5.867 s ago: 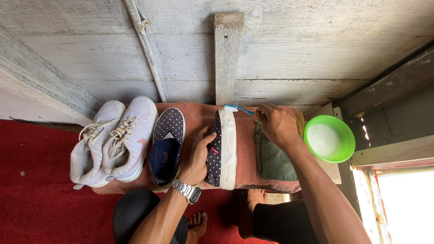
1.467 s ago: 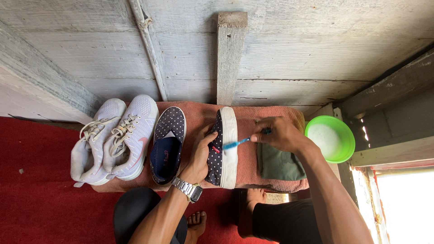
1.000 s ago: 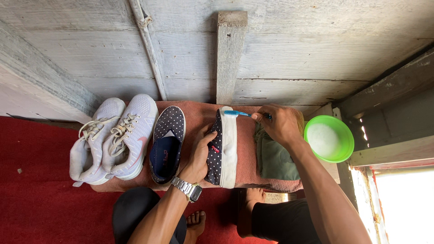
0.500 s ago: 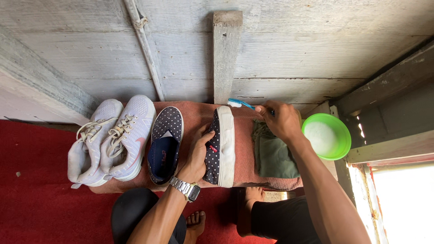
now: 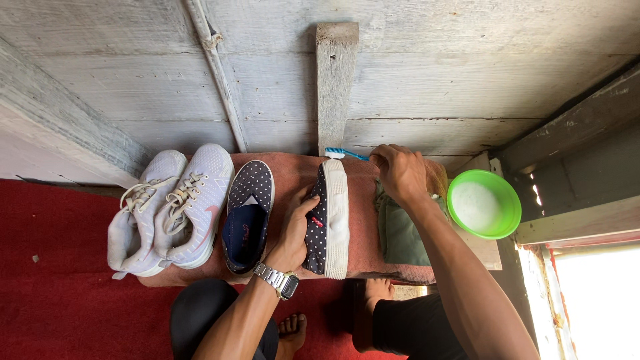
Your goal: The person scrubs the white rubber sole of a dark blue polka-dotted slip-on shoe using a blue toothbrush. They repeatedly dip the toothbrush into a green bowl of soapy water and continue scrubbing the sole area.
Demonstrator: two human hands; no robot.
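Dotted slip-on shoe (image 5: 328, 223) is tipped on its side mid-mat, clasped by left hand (image 5: 293, 230). Blue toothbrush (image 5: 343, 154) is pinched in right hand (image 5: 399, 172) at its toe. Right of the shoe: green bowl (image 5: 508, 223), white contents.

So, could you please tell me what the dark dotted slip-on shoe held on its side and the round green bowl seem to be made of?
The dark dotted slip-on shoe looks like woven fabric on top, matte with a printed dot pattern, and its thick white sole looks like matte rubber, though I cannot be sure. The round green bowl seems to be moulded plastic: a bright, even colour with a smooth, slightly glossy rim.
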